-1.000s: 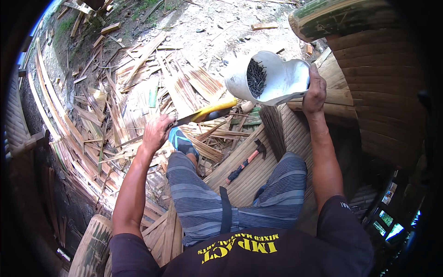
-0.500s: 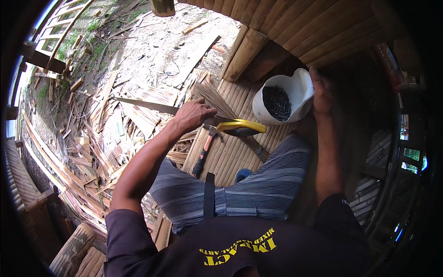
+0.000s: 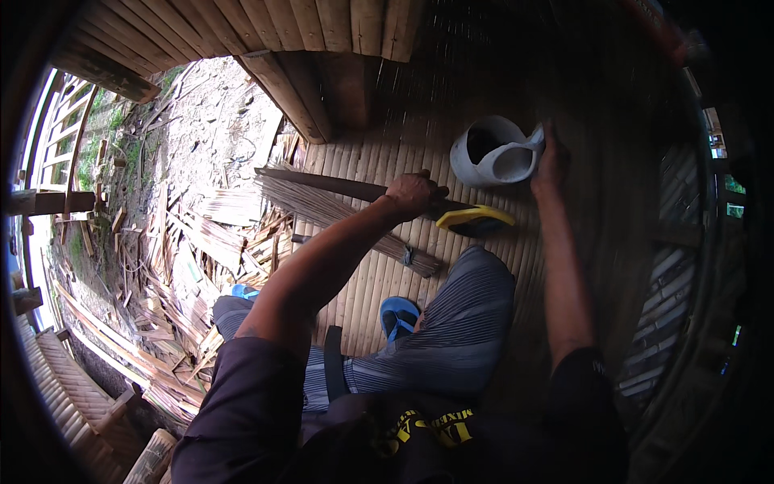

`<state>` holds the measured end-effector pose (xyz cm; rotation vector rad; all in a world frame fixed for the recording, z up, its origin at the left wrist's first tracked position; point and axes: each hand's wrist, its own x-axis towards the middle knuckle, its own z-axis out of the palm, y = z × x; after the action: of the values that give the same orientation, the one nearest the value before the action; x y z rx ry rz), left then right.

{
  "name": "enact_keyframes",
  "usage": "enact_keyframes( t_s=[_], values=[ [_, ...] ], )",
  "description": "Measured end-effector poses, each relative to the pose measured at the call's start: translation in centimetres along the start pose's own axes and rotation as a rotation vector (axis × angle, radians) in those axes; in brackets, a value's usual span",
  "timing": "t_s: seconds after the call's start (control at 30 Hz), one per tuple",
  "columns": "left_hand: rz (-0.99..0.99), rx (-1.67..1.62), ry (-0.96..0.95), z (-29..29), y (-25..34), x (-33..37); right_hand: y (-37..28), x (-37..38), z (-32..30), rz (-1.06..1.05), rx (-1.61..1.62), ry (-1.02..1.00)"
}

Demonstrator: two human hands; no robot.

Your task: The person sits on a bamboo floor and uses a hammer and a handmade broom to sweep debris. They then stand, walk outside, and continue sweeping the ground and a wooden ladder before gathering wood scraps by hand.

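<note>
My left hand is closed around the blade of a handsaw, close to its yellow and black handle. The blade stretches to the left above a bundle of thin sticks, bound near one end and lying on the slatted floor. My right hand grips the side of a cut-open white plastic jug, whose mouth shows a dark inside; the contents are too shaded to make out now. The jug is just beyond the saw handle, over the floor.
A bamboo slat floor lies under me, with a blue slipper on my foot. A wooden post and slatted bamboo surface stand ahead. Wood scraps litter the ground on the left.
My view has swung to the right. The saw and jug have travelled further over the floor, and the jug has turned. The nails in it and the hammer's head no longer show.
</note>
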<state>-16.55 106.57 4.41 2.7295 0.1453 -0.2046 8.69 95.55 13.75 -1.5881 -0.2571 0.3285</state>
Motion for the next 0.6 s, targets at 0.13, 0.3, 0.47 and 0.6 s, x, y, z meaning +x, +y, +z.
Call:
enact_keyframes(
  t_s=[0.13,0.3,0.47,0.6],
  values=[
    [0.025,-0.026,-0.090,1.7,3.6,3.9,2.9,2.3,-3.2,-0.038,-0.126,0.043],
    [0.068,-0.088,-0.181,4.2,7.4,7.9,4.1,5.3,-6.6,-0.104,-0.389,0.128],
    [0.184,-0.143,-0.081,7.6,10.1,11.3,1.6,5.5,-7.6,-0.221,-0.760,-0.068],
    [0.214,-0.280,0.080,7.9,9.5,11.1,-1.5,1.0,-7.5,-0.552,-0.727,0.124]
  ],
)
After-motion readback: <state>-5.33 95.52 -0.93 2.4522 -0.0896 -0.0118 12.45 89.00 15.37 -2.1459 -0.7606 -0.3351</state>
